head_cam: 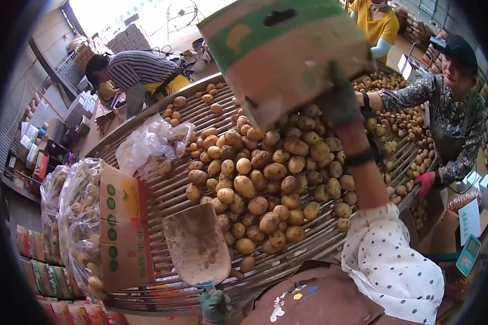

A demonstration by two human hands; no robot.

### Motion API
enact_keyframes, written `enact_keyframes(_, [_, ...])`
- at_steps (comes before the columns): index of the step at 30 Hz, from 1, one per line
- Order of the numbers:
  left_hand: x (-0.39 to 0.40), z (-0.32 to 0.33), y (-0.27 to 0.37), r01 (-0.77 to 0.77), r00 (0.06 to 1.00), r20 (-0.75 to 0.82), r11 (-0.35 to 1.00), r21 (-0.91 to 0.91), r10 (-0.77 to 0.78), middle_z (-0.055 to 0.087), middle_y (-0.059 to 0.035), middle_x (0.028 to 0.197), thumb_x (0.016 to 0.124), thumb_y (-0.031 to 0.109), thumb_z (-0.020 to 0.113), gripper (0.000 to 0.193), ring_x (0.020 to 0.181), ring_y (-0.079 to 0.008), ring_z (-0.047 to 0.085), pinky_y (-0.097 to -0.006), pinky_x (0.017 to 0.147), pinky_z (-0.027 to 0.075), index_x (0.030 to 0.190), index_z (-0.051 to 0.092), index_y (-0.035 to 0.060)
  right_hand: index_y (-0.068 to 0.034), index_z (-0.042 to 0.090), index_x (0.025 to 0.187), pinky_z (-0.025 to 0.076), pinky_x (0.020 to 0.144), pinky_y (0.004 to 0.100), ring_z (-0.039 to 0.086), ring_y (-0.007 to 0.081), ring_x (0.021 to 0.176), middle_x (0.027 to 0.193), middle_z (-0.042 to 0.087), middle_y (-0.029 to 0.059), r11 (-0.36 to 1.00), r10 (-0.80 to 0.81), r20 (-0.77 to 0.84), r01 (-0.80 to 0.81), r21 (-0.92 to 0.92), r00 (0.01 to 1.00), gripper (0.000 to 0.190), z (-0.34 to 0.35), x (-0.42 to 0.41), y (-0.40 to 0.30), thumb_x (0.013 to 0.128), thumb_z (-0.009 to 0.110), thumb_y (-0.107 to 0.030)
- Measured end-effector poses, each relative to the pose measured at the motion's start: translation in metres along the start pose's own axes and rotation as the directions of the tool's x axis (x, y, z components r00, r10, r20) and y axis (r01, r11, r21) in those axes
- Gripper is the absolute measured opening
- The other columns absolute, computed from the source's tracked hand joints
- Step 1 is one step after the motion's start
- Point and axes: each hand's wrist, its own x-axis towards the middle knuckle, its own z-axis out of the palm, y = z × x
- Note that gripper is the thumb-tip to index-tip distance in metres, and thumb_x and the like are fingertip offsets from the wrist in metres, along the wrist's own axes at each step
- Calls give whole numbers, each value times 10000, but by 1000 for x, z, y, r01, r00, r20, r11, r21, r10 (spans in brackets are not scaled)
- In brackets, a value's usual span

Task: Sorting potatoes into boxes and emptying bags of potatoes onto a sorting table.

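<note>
My left hand [215, 304], in a green glove, grips the handle of a metal scoop [197, 245]. The dirt-smeared blade of the scoop rests on the slatted sorting table [162, 243] at the near edge of a potato heap [264, 183]. Above the far side of that heap, my right hand [341, 99], in a dark glove, holds a printed cardboard box [284, 61] tilted in the air. The box has a cut-out handle slot and hides part of the heap. Its inside is out of sight.
At the left, a carton [124, 227] lined with plastic holds bagged potatoes. Crumpled clear plastic [150, 142] lies on the slats. A co-worker [455, 105] in a patterned shirt reaches in from the right. Another person [138, 73] bends beyond the table. A small scale display [467, 256] stands at right.
</note>
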Motion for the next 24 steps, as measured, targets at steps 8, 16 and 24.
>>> enact_keyframes(8, [1,25,12,88,984,-150,995,-51,-95,616,-102,610,877,147,583,152,458,-177,578,-253,406,446,782,592,30,-37,510,1331,339,1124,457,496,273,1262,1376,527,126,935,-337,-254,354,24,907,402,-76,-222,-74,971,532,-213])
enact_keyframes(16, [11,8,-1,133,990,21,981,139,-137,667,-131,706,912,206,580,230,538,-200,625,-300,497,539,799,620,10,-28,479,1356,331,1123,424,456,252,1289,1406,490,142,931,-359,21,357,74,933,433,-83,-103,-49,959,543,-187])
enact_keyframes(24, [19,0,-17,56,998,24,997,45,-57,671,-114,692,829,177,611,224,525,-162,605,-239,478,482,859,662,-39,-2,505,1258,477,964,335,598,202,1082,1217,621,99,415,-573,191,483,-771,797,327,-22,101,28,940,518,-74])
